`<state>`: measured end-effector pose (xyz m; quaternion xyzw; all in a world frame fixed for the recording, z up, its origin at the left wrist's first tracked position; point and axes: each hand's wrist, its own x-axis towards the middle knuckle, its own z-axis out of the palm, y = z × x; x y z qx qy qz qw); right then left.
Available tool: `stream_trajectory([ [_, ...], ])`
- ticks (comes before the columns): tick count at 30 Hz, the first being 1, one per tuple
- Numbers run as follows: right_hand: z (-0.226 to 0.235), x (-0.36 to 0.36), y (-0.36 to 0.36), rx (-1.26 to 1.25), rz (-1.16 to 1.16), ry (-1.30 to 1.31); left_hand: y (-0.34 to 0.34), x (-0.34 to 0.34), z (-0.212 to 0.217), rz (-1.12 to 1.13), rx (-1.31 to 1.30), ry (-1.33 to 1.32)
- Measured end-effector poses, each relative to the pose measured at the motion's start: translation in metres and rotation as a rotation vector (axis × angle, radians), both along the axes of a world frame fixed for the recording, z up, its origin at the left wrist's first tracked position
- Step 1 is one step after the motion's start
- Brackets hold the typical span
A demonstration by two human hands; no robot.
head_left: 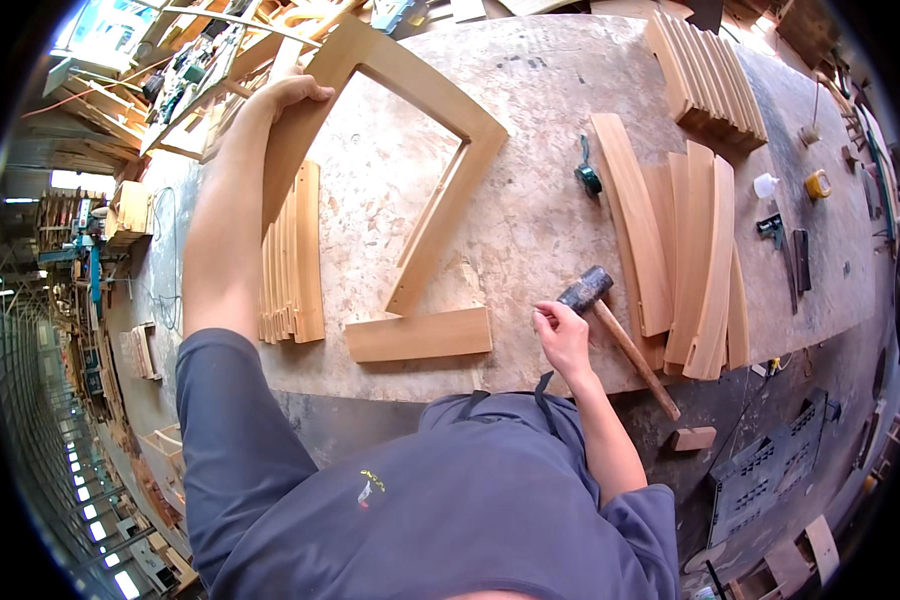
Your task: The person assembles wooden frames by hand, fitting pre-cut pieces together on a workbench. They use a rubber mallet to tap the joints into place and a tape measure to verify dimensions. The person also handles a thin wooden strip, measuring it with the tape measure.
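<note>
Speckled chipboard counter (550, 200) is filling a cluttered workshop. At ten o'clock the left hand (292, 92) is gripping a pale wooden frame (440, 200), fingers curled over its edge. At four o'clock the right hand (562, 335) is clasping a mallet (610, 325).

Large workbench (530, 200) topped with pale speckled chipboard, its near edge darker and worn — it fills most of the view. Off its left edge, a long workshop hall runs away with rows of bright ceiling lights (90, 500) and stacked timber racks (70, 230). Beyond the right corner, grey concrete floor (770, 400) — a dark plastic crate (770, 465) and wood offcuts lie on it.
</note>
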<state>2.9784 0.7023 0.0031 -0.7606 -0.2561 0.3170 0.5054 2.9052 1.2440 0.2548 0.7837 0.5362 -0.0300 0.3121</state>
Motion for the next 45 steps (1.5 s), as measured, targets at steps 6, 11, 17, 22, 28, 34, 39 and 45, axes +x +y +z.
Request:
stream_trajectory([
  [6, -0.025, -0.009, 0.083, -0.092, 0.107, 0.420, 0.058, -0.040, -0.059, 0.151, -0.257, -0.085],
  [11, -0.053, -0.042, 0.162, -0.142, 0.080, 0.538, 0.125, -0.089, -0.143, 0.262, -0.400, -0.053],
  [17, -0.022, -0.033, 0.203, -0.280, -0.069, 0.535, 0.142, -0.111, -0.212, 0.366, -0.606, -0.147],
  [22, 0.001, -0.019, 0.216, -0.397, 0.180, -0.095, 0.117, -0.138, -0.254, 0.386, -0.642, -0.353],
  [28, 0.009, -0.019, 0.205, -0.664, 0.331, -0.466, 0.055, -0.129, -0.252, 0.364, -0.206, -0.157],
  [34, 0.004, -0.017, 0.120, -0.535, 0.352, -0.733, -0.024, -0.146, -0.275, 0.183, 0.099, -0.208],
  [39, 0.034, -0.026, 0.028, -0.215, 0.747, -0.817, -0.049, -0.181, -0.292, 0.052, 0.226, 0.025],
  [45, 0.029, -0.085, 0.030, -0.207, 0.982, -0.841, -0.124, -0.239, -0.285, 0.216, 0.023, -0.064],
])
